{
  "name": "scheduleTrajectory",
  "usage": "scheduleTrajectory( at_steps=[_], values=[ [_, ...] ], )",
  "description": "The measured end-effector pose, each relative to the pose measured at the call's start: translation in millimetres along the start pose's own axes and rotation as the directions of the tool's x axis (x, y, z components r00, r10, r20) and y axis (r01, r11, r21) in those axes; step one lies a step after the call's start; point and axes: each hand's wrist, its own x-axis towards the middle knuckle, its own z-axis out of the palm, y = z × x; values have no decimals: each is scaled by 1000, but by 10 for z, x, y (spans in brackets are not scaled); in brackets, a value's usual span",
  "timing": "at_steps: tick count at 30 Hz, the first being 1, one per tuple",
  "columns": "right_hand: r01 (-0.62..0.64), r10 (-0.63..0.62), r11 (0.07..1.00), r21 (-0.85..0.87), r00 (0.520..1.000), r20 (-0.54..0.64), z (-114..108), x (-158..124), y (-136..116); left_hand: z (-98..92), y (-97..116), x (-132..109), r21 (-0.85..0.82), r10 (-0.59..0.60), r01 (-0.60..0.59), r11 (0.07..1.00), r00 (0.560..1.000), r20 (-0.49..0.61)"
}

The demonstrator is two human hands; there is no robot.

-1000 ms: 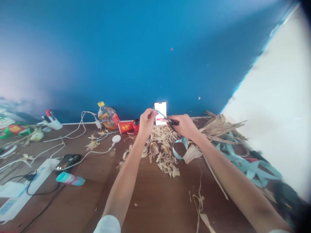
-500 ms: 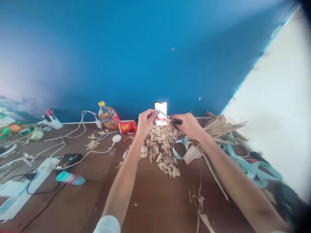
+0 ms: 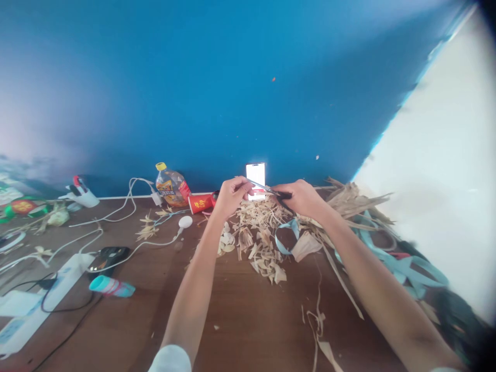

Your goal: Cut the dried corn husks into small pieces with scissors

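Observation:
My right hand point(image 3: 304, 198) grips a pair of scissors point(image 3: 268, 188) by the dark handles, its blades pointing left toward my other hand. With thumb and fingertips pressed together, my left hand point(image 3: 231, 197) pinches something small at the blade tips; it looks like a pale strip of dried husk, but too little shows to be sure. Below both hands lies a heap of cut husk pieces point(image 3: 263, 213). A phone point(image 3: 256, 170) with a bright screen leans against the wall just behind the blades.
Right of the heap are a light blue ribbon loop point(image 3: 282, 250), a bundle of long dried husks point(image 3: 354, 202) and tangled ribbon point(image 3: 406, 268). To the left stand a plastic bottle point(image 3: 172, 187), a tipped red cup point(image 3: 200, 203), a power strip point(image 3: 50, 299) and cables.
The scissor blades have tilted slightly flatter and lower near my left fingertips. Both hands stay in nearly the same place, and the view has shifted only a little.

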Motion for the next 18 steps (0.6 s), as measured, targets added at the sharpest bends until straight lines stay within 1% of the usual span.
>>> scheduleTrajectory(
  at_steps=[5, 11, 14, 18],
  values=[
    [-6, 6, 1000, -30, 1000, 10, -2, 8, 21, -31, 2, -4, 12, -19, 19, 1000, 999, 26],
    [-42, 44, 997, 71, 999, -27, -32, -4, 21, -17, -1, 0, -32, -59, 59, 998, 998, 8],
    [-48, 50, 998, 45, 998, -40, -32, -6, 36, -11, -17, 5, -44, -67, 67, 997, 998, 5],
    [-36, 36, 999, 8, 999, 4, -23, -6, 48, -20, -42, 5, -26, -73, 72, 997, 997, -3]
  ],
)
